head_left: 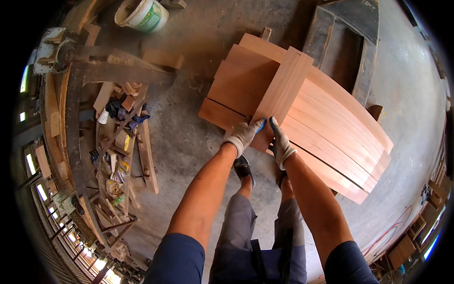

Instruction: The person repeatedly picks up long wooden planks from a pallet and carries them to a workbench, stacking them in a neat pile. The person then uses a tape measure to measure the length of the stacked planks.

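Note:
A reddish-brown wooden board (285, 90) lies crosswise over several parallel planks (333, 137) of the same colour. Both my hands, in light gloves with blue fingertips, grip its near end. My left hand (245, 133) closes on the left edge, thumb on top. On the opposite edge is my right hand (282, 143), thumb also on top and pointing away from me. The fingers beneath the board are mostly hidden. Slim dark gaps separate some of the planks, and those on the left jut out unevenly.
Past the planks stands a dark wooden frame (326, 42). A white bucket (144, 16) with a green label sits on the concrete floor (175, 151) at the far left. To my left, a workbench (73, 118) adjoins wood offcuts, cloths and rails (147, 156). My feet are just below the planks.

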The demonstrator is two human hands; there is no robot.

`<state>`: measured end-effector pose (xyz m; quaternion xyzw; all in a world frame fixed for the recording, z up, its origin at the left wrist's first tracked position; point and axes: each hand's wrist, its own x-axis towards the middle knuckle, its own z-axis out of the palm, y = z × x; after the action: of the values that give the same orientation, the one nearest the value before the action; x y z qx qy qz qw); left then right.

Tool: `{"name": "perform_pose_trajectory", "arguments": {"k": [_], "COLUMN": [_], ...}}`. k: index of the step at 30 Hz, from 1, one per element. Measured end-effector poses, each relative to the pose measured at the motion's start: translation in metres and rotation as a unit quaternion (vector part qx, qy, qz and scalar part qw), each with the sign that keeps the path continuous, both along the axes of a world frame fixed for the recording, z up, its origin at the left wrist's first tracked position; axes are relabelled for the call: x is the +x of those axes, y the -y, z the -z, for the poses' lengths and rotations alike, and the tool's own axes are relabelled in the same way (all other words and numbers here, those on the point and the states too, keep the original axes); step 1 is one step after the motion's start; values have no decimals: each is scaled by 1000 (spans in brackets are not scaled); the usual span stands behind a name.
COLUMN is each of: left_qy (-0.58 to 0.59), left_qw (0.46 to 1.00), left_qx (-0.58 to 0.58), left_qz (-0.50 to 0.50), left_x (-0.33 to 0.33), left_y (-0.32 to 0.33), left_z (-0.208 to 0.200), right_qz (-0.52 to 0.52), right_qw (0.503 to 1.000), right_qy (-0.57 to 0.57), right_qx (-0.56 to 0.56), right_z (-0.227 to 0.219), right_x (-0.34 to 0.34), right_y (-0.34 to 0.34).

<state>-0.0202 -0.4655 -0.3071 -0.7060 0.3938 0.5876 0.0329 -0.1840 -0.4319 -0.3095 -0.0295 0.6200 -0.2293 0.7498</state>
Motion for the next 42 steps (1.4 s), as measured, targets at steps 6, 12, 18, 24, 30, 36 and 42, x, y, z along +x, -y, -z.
{"name": "perform_pose_trajectory", "arguments": {"k": [6, 12, 18, 24, 30, 36, 42], "left_qy": [-3, -125, -240, -388, -437, -440, -385], "left_qw": [999, 984, 955, 892, 843, 836, 804], "left_qx": [-34, -26, 30, 32, 41, 48, 116], "left_qz": [26, -122, -171, -230, -312, -324, -439], "left_x": [-19, -10, 10, 9, 5, -16, -50], "left_y": [-42, -145, -149, -132, -137, -159, -157], "left_z": [-11, 7, -7, 30, 42, -35, -89], "right_qz": [116, 71, 19, 30, 86, 70, 34], "right_qw": [988, 995, 999, 992, 981, 979, 987], "right_qy": [87, 13, 39, 108, 157, 139, 148], "right_qx": [-55, -70, 25, -50, -75, -131, -43], "right_z": [34, 4, -8, 22, 28, -57, -112], "right_x": [-5, -5, -20, -32, -27, -46, -68], "right_y": [-50, -131, -153, -157, -140, -141, -136]}}
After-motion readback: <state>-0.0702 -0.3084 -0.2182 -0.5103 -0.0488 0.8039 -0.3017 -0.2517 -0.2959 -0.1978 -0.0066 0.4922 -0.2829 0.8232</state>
